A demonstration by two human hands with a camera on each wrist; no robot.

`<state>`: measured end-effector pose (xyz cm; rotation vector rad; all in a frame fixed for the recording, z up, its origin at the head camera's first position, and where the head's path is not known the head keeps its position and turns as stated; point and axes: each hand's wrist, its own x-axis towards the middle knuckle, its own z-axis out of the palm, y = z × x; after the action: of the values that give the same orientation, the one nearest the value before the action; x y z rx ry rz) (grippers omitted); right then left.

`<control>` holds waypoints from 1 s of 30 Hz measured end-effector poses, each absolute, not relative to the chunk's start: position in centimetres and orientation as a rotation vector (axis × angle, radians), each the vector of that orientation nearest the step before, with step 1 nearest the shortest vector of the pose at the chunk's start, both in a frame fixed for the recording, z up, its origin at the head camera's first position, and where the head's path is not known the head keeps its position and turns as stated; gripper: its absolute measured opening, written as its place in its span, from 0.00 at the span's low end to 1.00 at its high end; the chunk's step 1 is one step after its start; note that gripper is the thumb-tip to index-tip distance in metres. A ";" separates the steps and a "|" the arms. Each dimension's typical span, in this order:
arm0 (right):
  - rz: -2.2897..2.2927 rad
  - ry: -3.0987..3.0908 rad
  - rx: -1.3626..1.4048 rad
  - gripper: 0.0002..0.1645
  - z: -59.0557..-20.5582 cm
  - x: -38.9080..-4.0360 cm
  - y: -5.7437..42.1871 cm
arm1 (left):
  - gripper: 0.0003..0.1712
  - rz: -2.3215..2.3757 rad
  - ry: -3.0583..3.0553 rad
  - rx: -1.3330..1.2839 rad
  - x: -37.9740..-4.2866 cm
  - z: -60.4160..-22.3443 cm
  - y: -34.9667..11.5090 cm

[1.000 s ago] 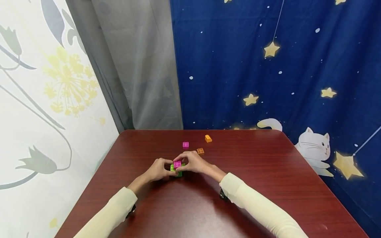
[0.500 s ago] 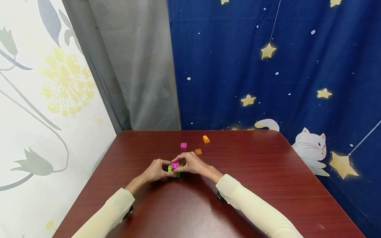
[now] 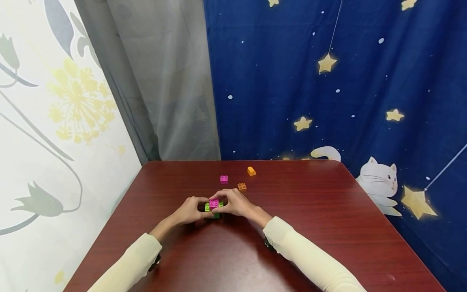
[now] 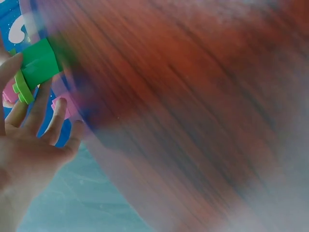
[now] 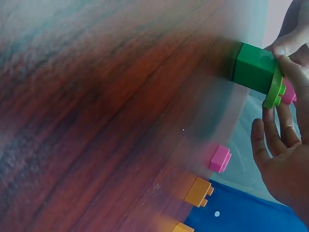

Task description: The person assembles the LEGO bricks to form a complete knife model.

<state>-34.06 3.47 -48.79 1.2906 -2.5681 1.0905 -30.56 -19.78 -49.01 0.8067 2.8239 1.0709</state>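
A small stack of toy building bricks stands on the table between both hands. Its base is a green block (image 5: pixel 253 67), with a flat lime-green studded piece (image 5: pixel 274 90) on it. On top, in the middle, sits a pink brick (image 3: pixel 213 203). My left hand (image 3: pixel 189 211) holds the stack from the left, thumb in front and index finger behind. From the right, my right hand (image 3: pixel 236 202) pinches the pink brick between thumb and index finger. In the wrist views its other fingers are spread. Whether the pink brick is pressed fully down cannot be seen.
Beyond the hands lie a second pink brick (image 3: pixel 224 179), an orange-brown brick (image 3: pixel 242 186) and a yellow-orange sloped brick (image 3: pixel 251 171). The dark red table (image 3: pixel 310 211) ends at the back before a blue curtain (image 3: pixel 270 81) and a grey one (image 3: pixel 178 81).
The head view has drifted slightly, so everything appears a little further left. Both hands keep their grip on the bricks, with hardly any movement relative to the table.
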 end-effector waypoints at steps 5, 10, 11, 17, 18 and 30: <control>1.088 -2.574 1.280 0.30 -49.0 -34.1 3.5 | 0.28 1.094 2.839 0.746 -30.3 -49.1 -19.8; 1.075 -2.578 1.235 0.42 -49.0 -34.1 3.5 | 0.29 1.169 2.841 0.727 -30.0 -48.8 -19.5; 1.072 -2.577 1.229 0.43 -49.0 -34.2 3.4 | 0.29 1.189 2.843 0.736 -30.0 -48.7 -19.5; 1.069 -2.585 1.198 0.46 -49.1 -34.2 3.5 | 0.23 1.237 2.895 0.889 -30.3 -48.5 -19.2; 1.067 -2.584 1.191 0.45 -49.1 -34.1 3.5 | 0.22 1.234 2.902 0.902 -30.4 -48.5 -19.1; 1.067 -2.540 1.243 0.43 -49.1 -33.7 3.6 | 0.20 1.305 2.861 0.829 -30.6 -48.8 -19.2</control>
<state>-33.65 3.56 -49.11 1.2433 -2.5402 1.0670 -30.63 -19.21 -48.78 0.8295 2.8609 1.3052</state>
